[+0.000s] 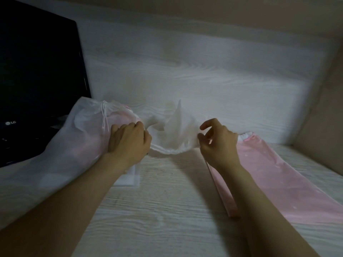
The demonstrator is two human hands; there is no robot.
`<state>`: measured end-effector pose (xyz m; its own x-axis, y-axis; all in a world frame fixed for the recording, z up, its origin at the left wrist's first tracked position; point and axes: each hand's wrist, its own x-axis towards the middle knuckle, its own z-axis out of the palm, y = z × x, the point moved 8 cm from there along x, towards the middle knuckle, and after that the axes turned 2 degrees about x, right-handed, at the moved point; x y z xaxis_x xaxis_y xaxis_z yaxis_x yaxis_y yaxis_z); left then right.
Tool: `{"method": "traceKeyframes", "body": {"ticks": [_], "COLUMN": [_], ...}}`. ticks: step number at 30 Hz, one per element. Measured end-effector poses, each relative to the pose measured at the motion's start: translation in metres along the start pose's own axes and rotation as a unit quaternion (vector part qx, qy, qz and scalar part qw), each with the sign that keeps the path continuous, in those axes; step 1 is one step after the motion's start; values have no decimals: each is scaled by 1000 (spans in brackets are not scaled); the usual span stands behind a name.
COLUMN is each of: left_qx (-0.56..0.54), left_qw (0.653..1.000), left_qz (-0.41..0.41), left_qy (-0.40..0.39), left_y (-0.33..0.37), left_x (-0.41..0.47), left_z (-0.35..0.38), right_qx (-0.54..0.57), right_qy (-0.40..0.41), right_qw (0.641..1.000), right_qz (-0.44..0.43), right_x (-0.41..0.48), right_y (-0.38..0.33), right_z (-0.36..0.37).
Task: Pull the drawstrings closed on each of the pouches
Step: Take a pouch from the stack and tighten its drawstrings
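Pale whitewashed wood-grain desk [167, 210] here, tucked against a beige wall [326, 86], pretty dim lighting.

Over the middle of the desk there's a small white thin-fabric drawstring pouch [178, 127], held up off the surface between both hands. Its gathered hem sags in a curve between them and the rest of the cloth bunches upward into a point. The left hand [128, 141] has its fingers curled around the left end of that hem. The right hand [217, 143] pinches the right end between thumb and a bent finger, with the index finger lifted clear.

Just beside the left hand, toward the desk's left edge, lies a big translucent white drawstring pouch [74, 138] with something pink showing through it. Its top is cinched and a white cord [104, 115] hangs down from it. Its far side sits against a black LG monitor [37, 80] at the back left corner.

Over on the right, a flat pink satin pouch [278, 182] with a ruffled white top lies along the desk's right edge, partly under the right forearm.
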<state>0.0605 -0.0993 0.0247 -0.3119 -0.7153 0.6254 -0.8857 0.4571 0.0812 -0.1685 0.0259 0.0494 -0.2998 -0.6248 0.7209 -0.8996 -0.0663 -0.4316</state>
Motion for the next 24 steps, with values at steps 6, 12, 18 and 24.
{"method": "traceKeyframes", "body": {"ticks": [6, 12, 18, 24], "left_qx": [138, 13, 75, 52], "left_qw": [981, 994, 991, 995], "left_qz": [65, -5, -94, -84], "left_qy": [-124, -111, -55, 3], "left_y": [4, -4, -27, -26], "left_x": [-5, -2, 8, 7], "left_z": [14, 21, 4, -6], "right_qx": [-44, 39, 117, -103], "right_qy": [5, 23, 75, -67], "right_qw": [997, 999, 976, 980], "right_qz": [-56, -6, 169, 155], "right_x": [1, 4, 1, -7], "right_y": [0, 9, 45, 50], "right_z": [4, 3, -5, 10]}}
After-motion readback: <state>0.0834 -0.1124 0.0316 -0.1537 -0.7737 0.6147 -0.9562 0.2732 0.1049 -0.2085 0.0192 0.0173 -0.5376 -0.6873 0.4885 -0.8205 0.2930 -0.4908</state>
